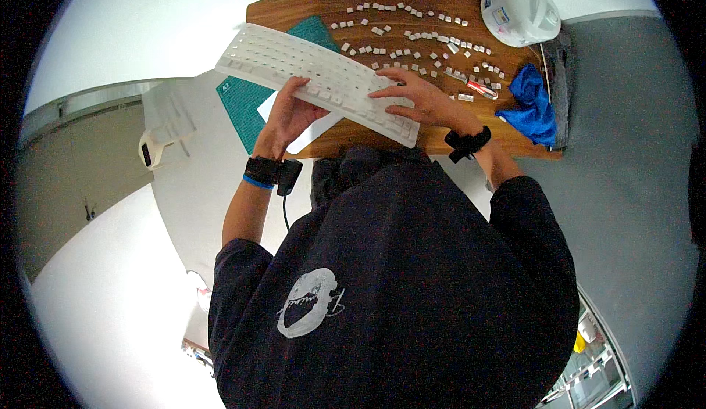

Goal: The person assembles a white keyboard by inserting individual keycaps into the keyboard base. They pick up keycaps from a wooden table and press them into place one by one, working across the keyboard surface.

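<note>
A white keyboard (301, 65) is held tilted above the table's front edge. Much of its face shows bare key positions, while some white keycaps sit along its near edge. My left hand (290, 115) grips the near edge, thumb on top and the other fingers partly hidden beneath. Over the keyboard's right end is my right hand (419, 100), its fingers spread apart on or just above the keys. Whether a fingertip presses a key, I cannot tell. Loose white keycaps (441, 38) lie in several curved rows beyond the keyboard.
A green cutting mat (239, 111) and a white sheet-like piece (309, 137) lie partly under the keyboard. To the right are a red-and-white tool (483, 90), a blue cloth (531, 108) and a white lidded bucket (518, 12). The wooden table (287, 5) ends close to my body.
</note>
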Demonstrator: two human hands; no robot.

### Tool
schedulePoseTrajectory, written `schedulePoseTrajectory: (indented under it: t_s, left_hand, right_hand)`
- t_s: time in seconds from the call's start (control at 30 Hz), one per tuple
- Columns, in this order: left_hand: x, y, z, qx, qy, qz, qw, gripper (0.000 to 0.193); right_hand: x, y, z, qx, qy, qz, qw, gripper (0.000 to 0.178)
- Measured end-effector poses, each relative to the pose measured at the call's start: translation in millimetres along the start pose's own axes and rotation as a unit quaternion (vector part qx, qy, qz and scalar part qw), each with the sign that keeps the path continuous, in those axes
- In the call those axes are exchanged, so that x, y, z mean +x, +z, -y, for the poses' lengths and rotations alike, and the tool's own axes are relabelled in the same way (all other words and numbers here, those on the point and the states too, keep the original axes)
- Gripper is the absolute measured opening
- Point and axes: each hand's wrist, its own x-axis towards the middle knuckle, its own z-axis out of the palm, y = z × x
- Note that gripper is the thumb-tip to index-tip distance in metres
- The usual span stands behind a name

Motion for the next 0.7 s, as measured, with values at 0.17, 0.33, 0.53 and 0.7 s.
schedulePoseTrajectory:
  t_s: [0.17, 0.33, 0.53, 0.7]
  left_hand:
    - [1.5, -10.7, 5.1, -0.080, 0.031, 0.035, 0.996, 0.065]
    - [11.1, -14.5, 11.2, 0.051, 0.060, -0.051, 0.996, 0.056]
    - [18.8, -29.9, 9.6, 0.067, 0.058, -0.038, 0.995, 0.051]
    - [13.5, -35.9, 10.2, 0.088, 0.033, -0.045, 0.995, 0.051]
  right_hand:
    - [28.5, 18.4, -5.5, 0.005, -0.040, -0.012, 0.999, 0.044]
    - [51.2, 28.8, -2.2, 0.004, -0.029, 0.011, 1.000, 0.048]
    - [74.0, 35.5, -16.4, -0.069, -0.108, 0.004, 0.992, 0.053]
    - [81.0, 45.1, -16.2, -0.093, -0.169, -0.017, 0.981, 0.048]
